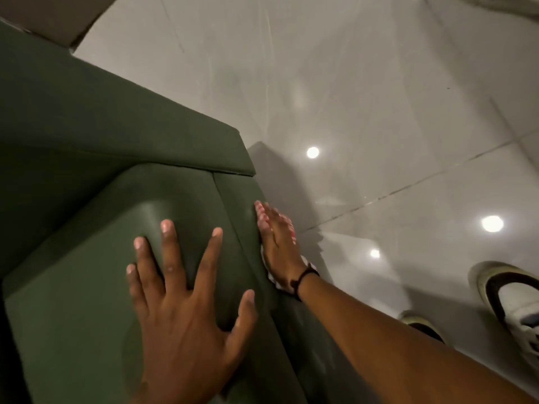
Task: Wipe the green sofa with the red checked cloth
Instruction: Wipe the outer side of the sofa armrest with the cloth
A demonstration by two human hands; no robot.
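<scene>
The green sofa fills the left half of the head view, seen from above its seat cushion and front face. My left hand lies flat on the seat cushion with its fingers spread and holds nothing. My right hand presses flat against the sofa's front side, over the edge of the cushion. The red checked cloth is pinned between that hand and the sofa. Only bits of the cloth show at the fingertips and at the wrist. A dark band sits on my right wrist.
A glossy grey tiled floor spreads to the right, with ceiling lights reflected in it. My shoes stand on it at the lower right. A brown cardboard box sits beyond the sofa's arm at the top left.
</scene>
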